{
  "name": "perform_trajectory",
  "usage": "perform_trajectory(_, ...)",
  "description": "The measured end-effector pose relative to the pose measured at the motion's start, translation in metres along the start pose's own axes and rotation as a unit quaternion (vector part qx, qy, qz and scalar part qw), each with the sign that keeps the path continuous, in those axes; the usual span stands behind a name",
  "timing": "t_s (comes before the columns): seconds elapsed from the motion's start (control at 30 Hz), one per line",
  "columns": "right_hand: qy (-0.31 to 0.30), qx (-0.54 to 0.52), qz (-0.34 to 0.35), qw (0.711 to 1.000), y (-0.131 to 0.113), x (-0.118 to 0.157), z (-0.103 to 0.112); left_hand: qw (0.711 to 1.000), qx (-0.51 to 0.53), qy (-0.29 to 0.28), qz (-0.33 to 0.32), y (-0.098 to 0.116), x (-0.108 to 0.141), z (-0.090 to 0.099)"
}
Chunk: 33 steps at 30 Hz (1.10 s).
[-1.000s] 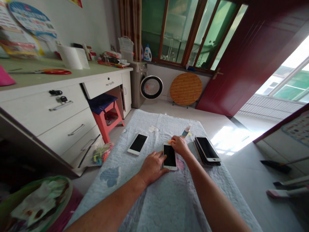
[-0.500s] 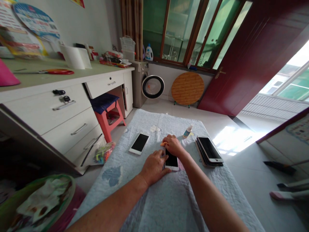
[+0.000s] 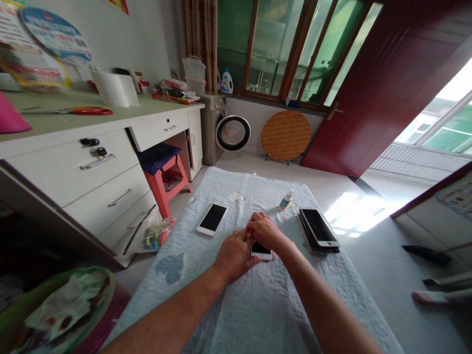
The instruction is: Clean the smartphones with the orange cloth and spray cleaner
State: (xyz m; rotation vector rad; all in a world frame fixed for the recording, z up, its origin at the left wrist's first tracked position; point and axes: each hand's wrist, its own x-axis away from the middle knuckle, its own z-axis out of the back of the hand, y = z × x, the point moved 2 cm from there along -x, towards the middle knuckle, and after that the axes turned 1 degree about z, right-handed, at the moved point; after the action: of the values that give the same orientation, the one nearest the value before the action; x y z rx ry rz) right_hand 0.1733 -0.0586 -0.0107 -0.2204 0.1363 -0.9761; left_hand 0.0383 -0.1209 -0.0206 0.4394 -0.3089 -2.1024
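A white-framed smartphone (image 3: 261, 250) with a dark screen lies face up on the cloth-covered table, its upper part hidden under my right hand. My left hand (image 3: 233, 253) grips its left side, thumb at the bottom corner. My right hand (image 3: 263, 230) is closed over the upper screen, pinching a small orange cloth (image 3: 250, 235) that barely shows between the two hands. To the left lies another white smartphone (image 3: 212, 219). A small spray bottle (image 3: 285, 200) stands beyond my right hand. Stacked at the right are several phones or tablets (image 3: 319, 228).
The quilted pale-blue cloth (image 3: 177, 295) covers the table. A desk with drawers (image 3: 73, 172) runs along the left, a pink stool (image 3: 165, 179) under it. A waste bin (image 3: 106, 305) stands at lower left. Behind are a washing machine (image 3: 212, 132) and a round wooden tabletop (image 3: 285, 135).
My right hand has moved slightly down the phone, closer to my left hand, and the orange cloth is now more hidden. My left hand stays on the phone's left side.
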Motion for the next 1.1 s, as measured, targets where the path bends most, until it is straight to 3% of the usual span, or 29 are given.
perform_trajectory(0.27,0.098,0.005,-0.099,0.99,0.02,-0.013,-0.003,1.0,-0.006,-0.015,0.009,0.0,-0.001,0.003)
perform_trajectory(0.5,0.132,0.012,-0.105,0.986,0.023,0.0,-0.006,1.0,0.007,-0.002,0.008,-0.002,-0.001,0.001)
perform_trajectory(0.67,0.121,-0.044,-0.094,0.987,0.02,0.016,-0.003,0.999,0.04,0.004,0.021,-0.006,-0.001,-0.003)
perform_trajectory(0.87,0.094,-0.096,-0.05,0.99,0.005,0.032,0.005,0.994,0.091,0.065,-0.004,-0.012,-0.003,-0.012)
perform_trajectory(1.1,0.094,-0.057,-0.041,0.993,0.004,0.016,0.003,0.991,0.1,0.092,-0.008,-0.019,-0.004,-0.021)
